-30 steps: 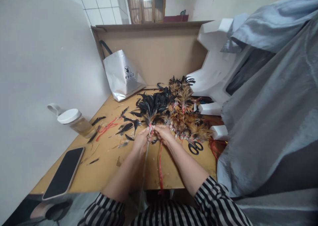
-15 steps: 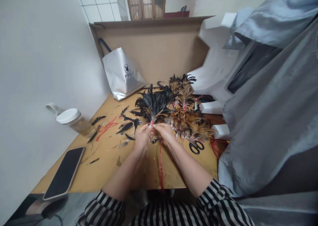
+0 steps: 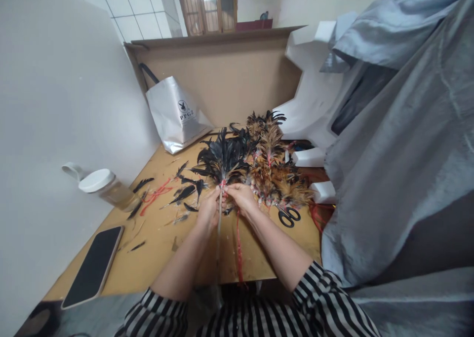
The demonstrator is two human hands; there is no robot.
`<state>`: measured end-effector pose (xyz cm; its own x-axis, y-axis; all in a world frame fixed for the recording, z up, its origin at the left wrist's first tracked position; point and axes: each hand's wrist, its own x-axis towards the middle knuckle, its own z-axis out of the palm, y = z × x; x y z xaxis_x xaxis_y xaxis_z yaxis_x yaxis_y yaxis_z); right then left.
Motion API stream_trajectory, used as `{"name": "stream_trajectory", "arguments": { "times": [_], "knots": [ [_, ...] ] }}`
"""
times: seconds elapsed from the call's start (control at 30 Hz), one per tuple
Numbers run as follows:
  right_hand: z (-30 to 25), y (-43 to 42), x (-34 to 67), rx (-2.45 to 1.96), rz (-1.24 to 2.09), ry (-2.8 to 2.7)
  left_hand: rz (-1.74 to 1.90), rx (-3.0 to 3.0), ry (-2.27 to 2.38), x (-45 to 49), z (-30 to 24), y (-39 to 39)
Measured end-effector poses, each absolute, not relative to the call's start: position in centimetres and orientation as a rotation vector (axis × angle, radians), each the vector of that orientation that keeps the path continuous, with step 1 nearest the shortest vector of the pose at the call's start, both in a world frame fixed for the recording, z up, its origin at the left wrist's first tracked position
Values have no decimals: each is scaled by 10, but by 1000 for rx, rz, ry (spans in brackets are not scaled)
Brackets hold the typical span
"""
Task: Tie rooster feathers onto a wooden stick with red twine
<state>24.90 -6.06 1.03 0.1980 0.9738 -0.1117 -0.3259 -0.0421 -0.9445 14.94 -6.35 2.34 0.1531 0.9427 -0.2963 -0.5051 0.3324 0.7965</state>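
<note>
In the head view, a bundle of dark feathers [image 3: 222,154] fans out away from me, bound at its base with a red tie [image 3: 222,184]. A thin pale stick [image 3: 219,233] runs from this base toward my body. My left hand [image 3: 209,206] is closed around the bundle's base from the left. From the right, my right hand [image 3: 240,196] pinches at the red tie with thumb and finger. What lies between those fingertips is too small to make out clearly. A red plastic strip [image 3: 239,248] hangs below my right hand over the table's front edge.
Brown feather bundles [image 3: 276,181] and black-handled scissors [image 3: 289,217] lie to the right. Loose black feathers [image 3: 184,194] and red strips [image 3: 155,195] are at left, with a lidded cup [image 3: 111,189] and a phone [image 3: 93,265]. A silver bag [image 3: 176,115] stands behind.
The view has shifted slightly, moving the scene a little left. The pale stick shows more plainly between my hands. Both hands stay at the bundle's base, with the fingertips slightly rearranged.
</note>
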Motion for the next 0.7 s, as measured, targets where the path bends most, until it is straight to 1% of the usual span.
{"name": "stream_trajectory", "arguments": {
  "times": [0.17, 0.27, 0.37, 0.53, 0.6, 0.7],
  "knots": [
    [13, -61, 252, -1065, 1386, -761, 980, 626, 845, 140, 26, -57],
    [10, -61, 253, -1053, 1376, -821, 969, 701, 788, 136, 30, -57],
    [6, -59, 253, -1132, 1198, -980, 1000, 747, 826, 134, 31, -58],
    [3, -62, 253, -1427, 725, -1365, 1035, 745, 903, 136, 22, -57],
    [3, -63, 253, -1515, 625, -1425, 1013, 723, 892, 135, 17, -56],
    [4, -64, 255, -1552, 567, -1494, 969, 636, 874, 130, 10, -50]
  ]
}}
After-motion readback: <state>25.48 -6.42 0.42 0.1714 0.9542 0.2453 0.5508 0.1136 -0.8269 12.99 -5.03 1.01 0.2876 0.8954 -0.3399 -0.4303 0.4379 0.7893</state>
